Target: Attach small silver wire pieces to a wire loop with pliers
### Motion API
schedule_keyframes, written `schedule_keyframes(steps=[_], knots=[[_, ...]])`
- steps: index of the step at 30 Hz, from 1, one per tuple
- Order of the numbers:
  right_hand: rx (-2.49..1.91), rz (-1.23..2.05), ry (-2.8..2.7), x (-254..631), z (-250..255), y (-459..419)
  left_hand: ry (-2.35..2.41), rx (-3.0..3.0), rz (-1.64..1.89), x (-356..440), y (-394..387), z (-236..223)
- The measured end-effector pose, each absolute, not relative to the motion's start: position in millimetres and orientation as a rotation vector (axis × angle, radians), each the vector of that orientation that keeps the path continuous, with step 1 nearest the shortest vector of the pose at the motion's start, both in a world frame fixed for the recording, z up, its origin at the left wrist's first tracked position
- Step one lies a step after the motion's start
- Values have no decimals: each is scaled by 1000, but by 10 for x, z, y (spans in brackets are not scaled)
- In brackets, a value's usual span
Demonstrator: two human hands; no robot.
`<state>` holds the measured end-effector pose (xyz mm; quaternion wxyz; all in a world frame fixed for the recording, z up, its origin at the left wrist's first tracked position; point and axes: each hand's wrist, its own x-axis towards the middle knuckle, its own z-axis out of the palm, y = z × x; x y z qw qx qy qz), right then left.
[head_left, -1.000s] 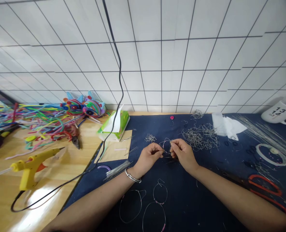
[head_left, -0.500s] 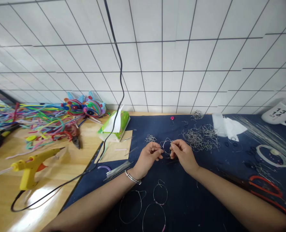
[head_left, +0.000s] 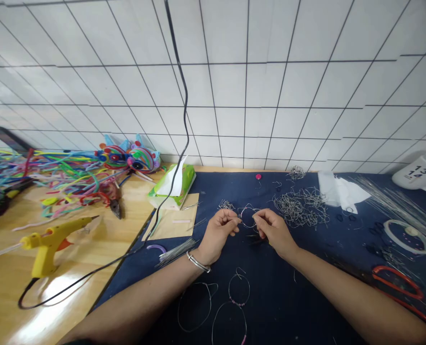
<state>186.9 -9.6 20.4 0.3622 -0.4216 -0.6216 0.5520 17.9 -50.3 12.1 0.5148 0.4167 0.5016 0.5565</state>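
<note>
Between my two hands is a small wire ring [head_left: 242, 213] with a few tiny beads on it. My left hand [head_left: 221, 234] pinches its left side between thumb and fingertips. From the right, the thumb and fingers of my right hand [head_left: 272, 231] grip the ring's other side. Just beyond my left fingers lies a small heap of short wire pieces [head_left: 226, 205]. Nearer to me, a beaded wire loop [head_left: 249, 289], a plain wire loop [head_left: 179, 314] and a larger loop with pink beads [head_left: 246, 326] lie on the dark blue cloth [head_left: 281, 297].
A tangle of wire hooks [head_left: 301, 207] lies beyond my right hand. Red-handled scissors [head_left: 396, 278], a ring-shaped dish [head_left: 391, 244] and a white mug [head_left: 414, 171] are rightward. Leftward are a tissue pack [head_left: 186, 184], a yellow glue gun [head_left: 47, 249], pliers [head_left: 115, 207] and a black cable [head_left: 186, 110].
The whole view has shifted slightly, so the wall and table items sit a little farther right. Both hands still hold the wire ring, with the right fingers slightly repositioned.
</note>
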Motion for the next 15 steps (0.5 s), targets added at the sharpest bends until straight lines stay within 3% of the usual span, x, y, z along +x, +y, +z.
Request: schedule_keyframes(steps=[15], knots=[[-1075,1517,-1552,1831,184,-137,1221,1042,1283,183,-487,62]])
